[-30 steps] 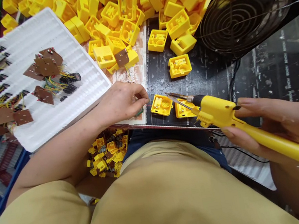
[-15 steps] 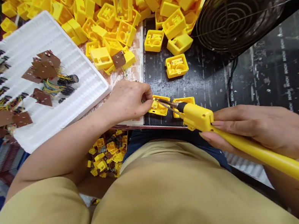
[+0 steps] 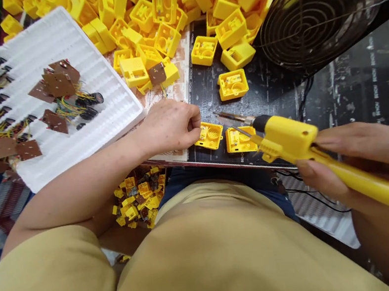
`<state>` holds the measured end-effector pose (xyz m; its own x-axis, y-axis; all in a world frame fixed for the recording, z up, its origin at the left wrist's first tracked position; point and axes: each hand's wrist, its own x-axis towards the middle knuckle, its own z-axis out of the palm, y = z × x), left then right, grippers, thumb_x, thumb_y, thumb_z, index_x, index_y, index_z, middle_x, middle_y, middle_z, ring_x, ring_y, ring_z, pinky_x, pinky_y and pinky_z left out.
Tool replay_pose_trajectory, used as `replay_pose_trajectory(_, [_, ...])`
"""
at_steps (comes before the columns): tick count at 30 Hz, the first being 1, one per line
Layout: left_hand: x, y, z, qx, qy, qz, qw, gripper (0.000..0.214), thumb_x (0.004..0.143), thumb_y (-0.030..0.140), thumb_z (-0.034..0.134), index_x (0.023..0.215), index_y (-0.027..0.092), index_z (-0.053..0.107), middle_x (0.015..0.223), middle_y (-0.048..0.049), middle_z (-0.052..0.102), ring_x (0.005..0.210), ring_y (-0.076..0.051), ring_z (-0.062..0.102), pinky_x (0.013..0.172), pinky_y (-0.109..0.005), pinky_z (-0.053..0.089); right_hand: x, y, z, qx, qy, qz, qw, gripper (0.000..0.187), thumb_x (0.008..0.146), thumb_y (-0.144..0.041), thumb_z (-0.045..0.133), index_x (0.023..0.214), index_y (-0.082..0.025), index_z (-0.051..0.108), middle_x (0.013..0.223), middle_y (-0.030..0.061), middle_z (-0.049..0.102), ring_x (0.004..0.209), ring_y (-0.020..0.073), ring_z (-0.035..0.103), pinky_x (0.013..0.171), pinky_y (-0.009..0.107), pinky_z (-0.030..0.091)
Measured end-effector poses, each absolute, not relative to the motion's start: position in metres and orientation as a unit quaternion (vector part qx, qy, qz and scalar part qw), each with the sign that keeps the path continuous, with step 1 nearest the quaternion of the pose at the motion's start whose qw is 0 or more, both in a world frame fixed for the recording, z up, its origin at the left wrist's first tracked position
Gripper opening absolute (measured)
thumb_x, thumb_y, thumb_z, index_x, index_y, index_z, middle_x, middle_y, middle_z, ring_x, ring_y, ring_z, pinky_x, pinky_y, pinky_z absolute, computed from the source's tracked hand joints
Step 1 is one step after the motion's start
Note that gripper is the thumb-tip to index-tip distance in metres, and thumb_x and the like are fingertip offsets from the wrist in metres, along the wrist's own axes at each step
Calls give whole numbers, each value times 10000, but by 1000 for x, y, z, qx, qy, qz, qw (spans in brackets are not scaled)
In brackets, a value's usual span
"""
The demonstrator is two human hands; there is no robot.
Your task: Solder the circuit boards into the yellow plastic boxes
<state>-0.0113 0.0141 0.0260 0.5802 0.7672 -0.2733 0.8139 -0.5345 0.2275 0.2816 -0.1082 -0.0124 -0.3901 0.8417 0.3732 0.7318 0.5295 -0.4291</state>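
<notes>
My left hand [image 3: 170, 124] rests curled on the mat's near edge, fingertips pinched against a small yellow housing [image 3: 209, 135]. Whether the fingers hold anything else is hidden. A second open yellow housing [image 3: 240, 139] lies just to its right. My right hand [image 3: 373, 159] grips a yellow soldering iron [image 3: 337, 165] by its long handle. The iron's metal tip [image 3: 229, 117] points left and hovers just above and behind the two housings, a little apart from my left fingers.
A heap of yellow housings [image 3: 169, 4] fills the back of the bench. A white ribbed tray [image 3: 57, 94] on the left carries brown circuit boards [image 3: 56, 84] with wires. A round wire fan guard [image 3: 310, 14] stands at back right. Yellow scraps [image 3: 138, 198] lie below the bench edge.
The soldering iron has drawn back to the right, its tip lifting off the housing by my left fingers. My left hand has stayed at the housing.
</notes>
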Motion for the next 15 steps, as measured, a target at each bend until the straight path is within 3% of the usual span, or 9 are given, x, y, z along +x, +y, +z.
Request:
replay_pose_trajectory(3, [-9, 12, 27, 872, 452, -80, 171, 157, 798, 200, 608, 823, 188, 763, 733, 3, 736, 739, -180, 697, 673, -274, 430, 275, -111, -5, -470, -820, 37, 324, 614, 983, -573, 617, 1540, -383, 443, 1027, 24, 757, 743, 216, 726, 550, 341, 588])
replay_pose_trajectory(5, [-9, 11, 28, 870, 451, -90, 177, 157, 811, 197, 608, 838, 187, 763, 762, -2, 749, 756, -183, 700, 686, -278, 444, 264, -111, 2, -464, -823, 9, 327, 663, 999, -535, 589, 1593, -330, 378, 914, 12, 750, 719, 194, 717, 630, 317, 585])
replay_pose_trajectory(7, [-13, 13, 30, 875, 437, -92, 186, 166, 845, 223, 611, 885, 189, 768, 808, -11, 761, 791, -190, 703, 724, -293, 473, 255, -108, 6, -451, -838, 12, 307, 559, 1000, -383, 627, 1528, -277, 475, 761, -36, 705, 630, 137, 675, 650, 255, 544])
replay_pose_trajectory(10, [-29, 27, 36, 895, 413, -54, 159, 261, 923, 265, 564, 1073, 201, 767, 1045, -51, 776, 975, -217, 698, 878, -353, 519, 251, -98, -1, -428, -853, -16, 299, 286, 952, -202, 696, 1231, -220, 633, 750, -38, 694, 611, 108, 657, 618, 232, 494])
replay_pose_trajectory(13, [-50, 57, 37, 911, 406, -35, 61, 403, 933, 158, 476, 1245, 238, 720, 1418, -73, 649, 1343, -280, 543, 1121, -493, 426, 254, -86, -19, -392, -868, -28, 304, 253, 931, -259, 732, 1149, -204, 616, 836, 6, 709, 720, 147, 692, 729, 251, 545])
replay_pose_trajectory(15, [-61, 78, 33, 925, 376, -57, 15, 400, 900, 113, 490, 1192, 240, 733, 1535, -52, 557, 1517, -314, 363, 1220, -578, 297, 254, -78, -32, -383, -872, -2, 305, 349, 936, -374, 725, 1205, -205, 580, 886, 32, 705, 829, 199, 710, 876, 327, 576])
